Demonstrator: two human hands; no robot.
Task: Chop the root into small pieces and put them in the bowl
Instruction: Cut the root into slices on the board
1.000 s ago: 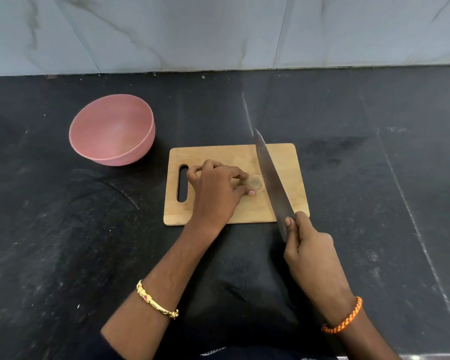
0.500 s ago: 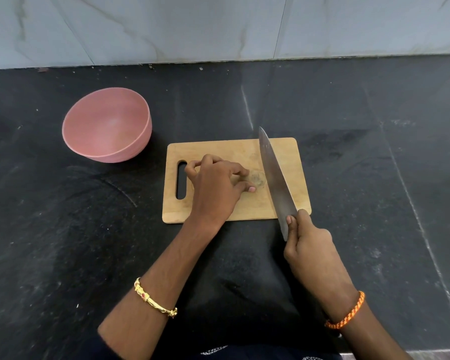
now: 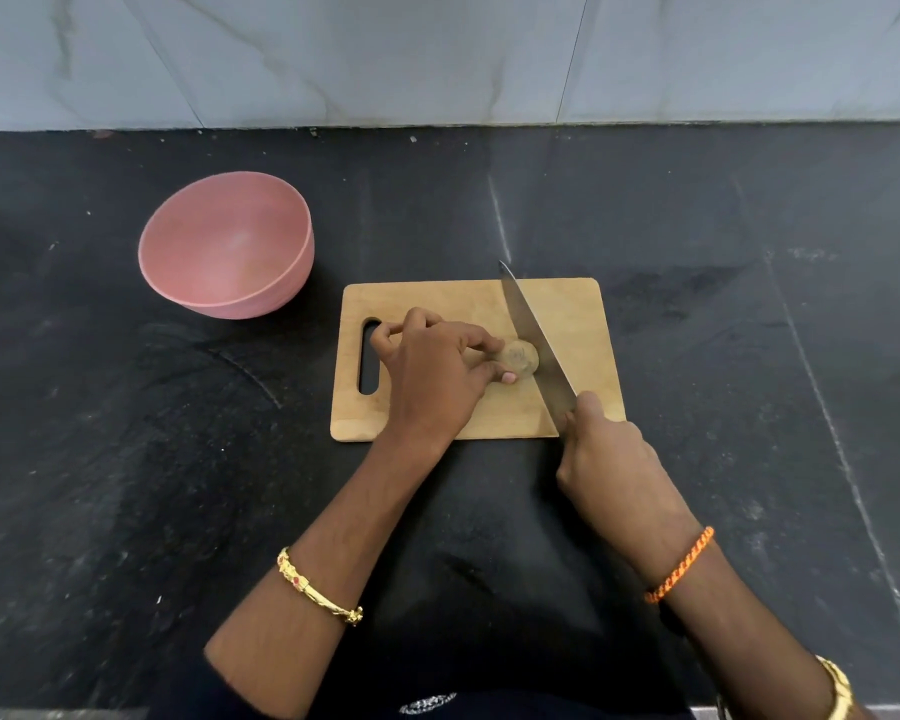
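Your left hand (image 3: pixel 432 379) pins the root (image 3: pixel 519 358) to the wooden cutting board (image 3: pixel 468 304), fingers curled tight over it; only the root's rounded right end shows past your fingertips. Your right hand (image 3: pixel 609 462) is closed around the knife (image 3: pixel 536 337) handle, which the hand hides. The blade runs diagonally away from that grip, its edge against the exposed end of the root; whether it has bitten in is hard to judge. The pink bowl (image 3: pixel 227 246) sits on the black counter (image 3: pixel 126 459), beyond and left of your left hand, apart from the board.
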